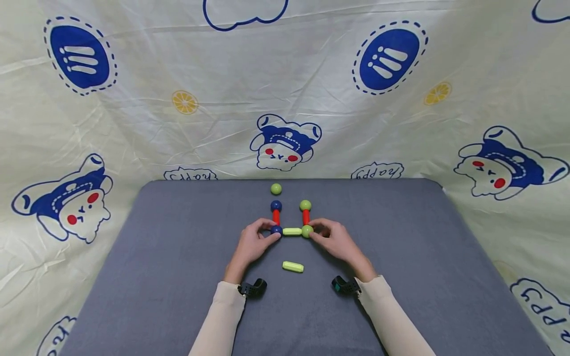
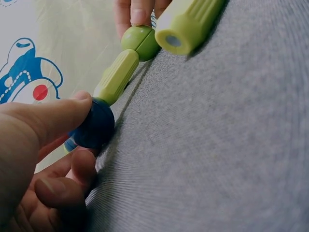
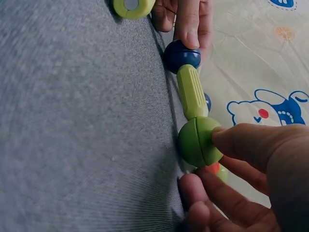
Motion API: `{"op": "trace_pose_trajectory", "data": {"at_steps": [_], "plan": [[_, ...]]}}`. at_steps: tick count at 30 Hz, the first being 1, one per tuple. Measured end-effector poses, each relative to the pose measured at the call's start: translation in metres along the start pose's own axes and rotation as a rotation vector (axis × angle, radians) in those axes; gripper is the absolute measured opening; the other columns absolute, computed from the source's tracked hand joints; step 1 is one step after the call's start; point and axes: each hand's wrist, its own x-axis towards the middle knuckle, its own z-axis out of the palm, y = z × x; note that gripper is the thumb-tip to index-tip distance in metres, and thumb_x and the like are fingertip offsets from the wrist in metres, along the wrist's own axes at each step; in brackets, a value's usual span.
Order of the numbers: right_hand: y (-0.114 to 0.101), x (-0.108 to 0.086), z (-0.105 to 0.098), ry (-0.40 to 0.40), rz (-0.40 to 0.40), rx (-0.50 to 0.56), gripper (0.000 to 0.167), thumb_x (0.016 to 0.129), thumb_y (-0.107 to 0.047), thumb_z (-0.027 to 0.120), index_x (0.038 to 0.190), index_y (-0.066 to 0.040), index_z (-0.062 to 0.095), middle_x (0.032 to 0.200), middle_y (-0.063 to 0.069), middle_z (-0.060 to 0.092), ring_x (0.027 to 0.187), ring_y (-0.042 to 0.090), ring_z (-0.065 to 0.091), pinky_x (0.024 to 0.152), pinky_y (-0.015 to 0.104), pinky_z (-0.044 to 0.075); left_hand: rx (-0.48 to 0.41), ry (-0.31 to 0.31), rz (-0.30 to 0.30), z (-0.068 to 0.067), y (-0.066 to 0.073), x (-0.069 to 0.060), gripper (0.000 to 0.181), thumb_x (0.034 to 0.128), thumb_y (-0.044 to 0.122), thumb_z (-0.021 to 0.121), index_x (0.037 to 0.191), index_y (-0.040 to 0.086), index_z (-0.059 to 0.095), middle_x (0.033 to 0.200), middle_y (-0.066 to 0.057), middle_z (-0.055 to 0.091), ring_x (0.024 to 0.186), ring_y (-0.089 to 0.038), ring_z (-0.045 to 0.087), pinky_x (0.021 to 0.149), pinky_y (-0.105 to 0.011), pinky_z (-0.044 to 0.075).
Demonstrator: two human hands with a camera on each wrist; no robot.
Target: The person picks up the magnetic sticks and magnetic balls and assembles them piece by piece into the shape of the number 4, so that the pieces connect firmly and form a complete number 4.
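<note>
Head view: as I see it, a U-shaped assembly lies on the grey cloth, its base between the hands. The left hand pinches the near blue ball; the right hand, the near green ball; a yellow-green rod joins them. Red rods extend to the far blue ball and far green ball. A loose green ball lies beyond, at left; a loose rod lies nearer, between the wrists.

Left wrist view: the left thumb presses the near blue ball.

Right wrist view: the right thumb presses the near green ball.
</note>
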Motion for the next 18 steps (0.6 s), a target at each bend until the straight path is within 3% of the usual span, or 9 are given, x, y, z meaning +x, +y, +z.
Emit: {"op": "trace_pose_trajectory", "data": {"at_steps": [4,8,18], "plan": [[-0.006,-0.006,-0.011,0.022,0.013,-0.019,0.042,0.099,-0.023,0.071,0.136,-0.006,0.063,0.128,0.016,0.067,0.091,0.021,0.067,0.068,0.031,0.051,-0.005,-0.004,0.006,0.0,0.0,0.0,0.03,0.0922,0.025,0.08,0.119,0.015,0.071,0.114,-0.007,0.073,0.066,-0.013,0.053,0.061,-0.023,0.043],[-0.013,-0.016,-0.022,0.02,0.011,-0.018,0.042,0.099,-0.023,0.07,0.137,-0.006,0.062,0.126,0.014,0.067,0.1,0.026,0.069,0.07,0.033,0.053,-0.002,-0.008,0.008,0.0,0.0,0.0,0.031,0.0923,0.025,0.08,0.12,0.015,0.071,0.113,-0.007,0.073,0.066,-0.012,0.053,0.061,-0.024,0.044],[-0.023,-0.038,-0.004,-0.199,-0.066,0.007,0.031,0.099,-0.023,0.071,0.126,-0.008,0.069,0.107,0.001,0.07,0.089,0.013,0.066,0.073,0.028,0.053,-0.008,-0.008,0.01,0.0,0.001,-0.001,0.03,0.0919,0.025,0.08,0.119,0.015,0.071,0.113,-0.007,0.073,0.065,-0.012,0.052,0.061,-0.024,0.044]]}}
